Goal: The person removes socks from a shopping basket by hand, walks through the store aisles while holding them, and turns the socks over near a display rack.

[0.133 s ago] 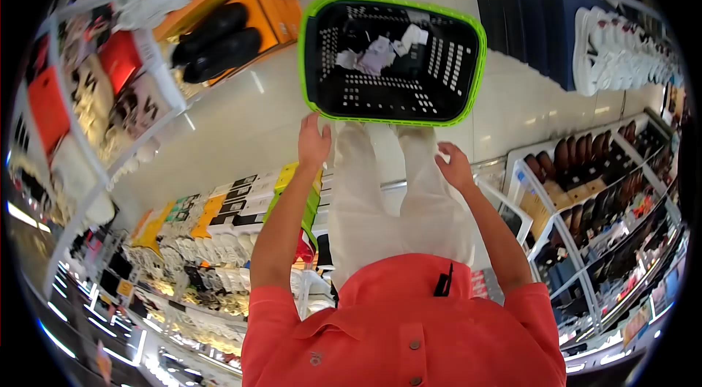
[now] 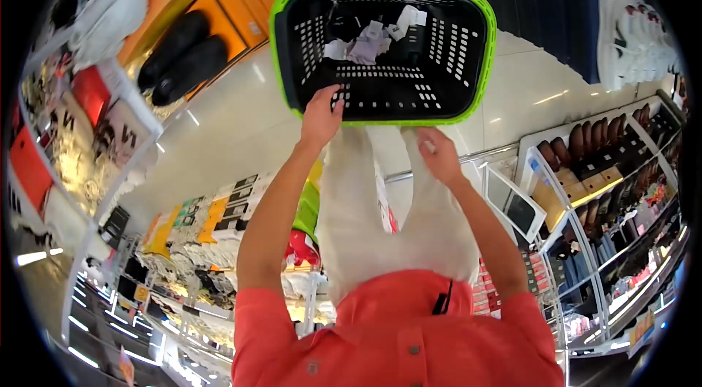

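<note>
Green-rimmed basket sits upper-middle of frame, long axis L to R, pale bits inside, approx. centre. L hand is nearer, overlapping its btm-left rim, the basket lying up and to the right of it; fingertips a bit apart, nothing pinched AFAICT. R hand is just below the btm rim, fingers loosely curled; can't tell if they're gripping anything, or if either hand's touching.
</note>
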{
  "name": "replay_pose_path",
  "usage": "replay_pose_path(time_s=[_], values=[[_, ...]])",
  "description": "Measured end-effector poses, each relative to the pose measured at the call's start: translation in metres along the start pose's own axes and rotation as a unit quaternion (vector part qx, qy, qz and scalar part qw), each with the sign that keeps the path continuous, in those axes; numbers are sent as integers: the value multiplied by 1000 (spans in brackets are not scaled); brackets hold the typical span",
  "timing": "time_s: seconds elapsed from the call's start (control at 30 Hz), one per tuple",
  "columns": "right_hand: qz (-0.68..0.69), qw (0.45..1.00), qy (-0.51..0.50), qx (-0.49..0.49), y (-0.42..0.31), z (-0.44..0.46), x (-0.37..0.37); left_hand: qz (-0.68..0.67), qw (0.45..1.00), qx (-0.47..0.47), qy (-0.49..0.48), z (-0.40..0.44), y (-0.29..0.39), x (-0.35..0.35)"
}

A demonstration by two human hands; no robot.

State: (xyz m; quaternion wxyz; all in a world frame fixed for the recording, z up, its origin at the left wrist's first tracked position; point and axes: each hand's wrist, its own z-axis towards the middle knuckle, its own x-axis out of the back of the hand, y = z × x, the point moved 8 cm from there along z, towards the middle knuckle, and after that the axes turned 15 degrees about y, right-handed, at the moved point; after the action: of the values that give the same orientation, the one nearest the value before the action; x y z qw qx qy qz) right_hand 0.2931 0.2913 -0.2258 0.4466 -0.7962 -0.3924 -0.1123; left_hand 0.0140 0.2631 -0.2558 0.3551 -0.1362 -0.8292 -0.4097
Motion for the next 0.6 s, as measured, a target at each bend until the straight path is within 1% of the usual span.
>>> replay_pose_path(time_s=[0.03,0.07,0.1,0.13,0.17,0.2,0.23,0.3,0.33,0.37,0.43,0.5,0.53,0.57,0.6], values=[[60,998,8,20,-7,19,-13,-17,999,15,-35,22,0,-28],[64,998,8,7,-6,33,-27,-39,998,16,-40,40,-4,-53],[126,992,27,-13,-6,45,-41,-31,998,20,-52,52,-13,-77],[186,981,51,-27,-5,62,-51,-26,996,68,-53,67,-28,-102],[190,980,53,-39,-2,72,-63,-20,991,117,-57,75,-43,-125],[243,965,59,-76,3,82,-74,36,998,44,-11,89,-44,-138],[294,947,67,-111,10,93,-84,41,998,43,-18,102,-54,-158],[316,933,80,-154,25,106,-98,27,995,88,-30,118,-79,-197],[338,920,88,-180,32,114,-104,63,993,83,-46,127,-86,-214],[334,922,96,-168,33,123,-102,95,993,51,-43,140,-86,-229],[350,919,88,-160,36,137,-99,120,990,59,-43,157,-100,-263],[334,922,82,-180,48,143,-93,206,977,30,-49,171,-112,-293],[333,919,85,-194,56,145,-93,239,967,72,-55,170,-124,-303],[334,915,87,-207,59,147,-91,298,951,74,-42,168,-129,-306],[341,911,94,-212,59,149,-85,296,948,96,-65,170,-135,-311]])
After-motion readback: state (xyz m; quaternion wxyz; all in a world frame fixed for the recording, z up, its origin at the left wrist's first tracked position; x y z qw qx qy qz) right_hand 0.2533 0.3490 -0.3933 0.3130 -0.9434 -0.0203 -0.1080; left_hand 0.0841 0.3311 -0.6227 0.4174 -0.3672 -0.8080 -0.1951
